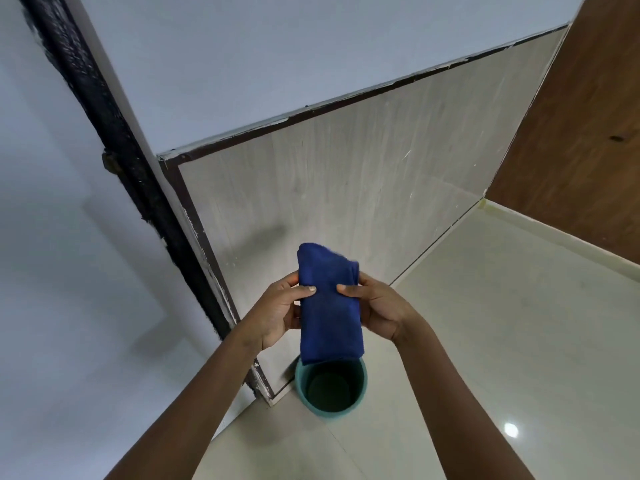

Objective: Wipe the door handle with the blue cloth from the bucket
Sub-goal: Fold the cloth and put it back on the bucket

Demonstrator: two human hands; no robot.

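A folded blue cloth (329,306) hangs upright between both hands, just above a teal bucket (330,388) that stands on the floor. My left hand (277,310) pinches the cloth's left edge with thumb on its front. My right hand (377,306) grips the right edge the same way. The bucket looks empty inside. Behind the cloth stands a pale wood-grain door (346,174), swung open. A door handle is not visible on it.
A black door frame strip with a small brass hinge (110,162) runs down the left beside a white wall (52,271). A brown wooden panel (581,133) stands at the right. Glossy cream floor tiles (502,323) spread to the right.
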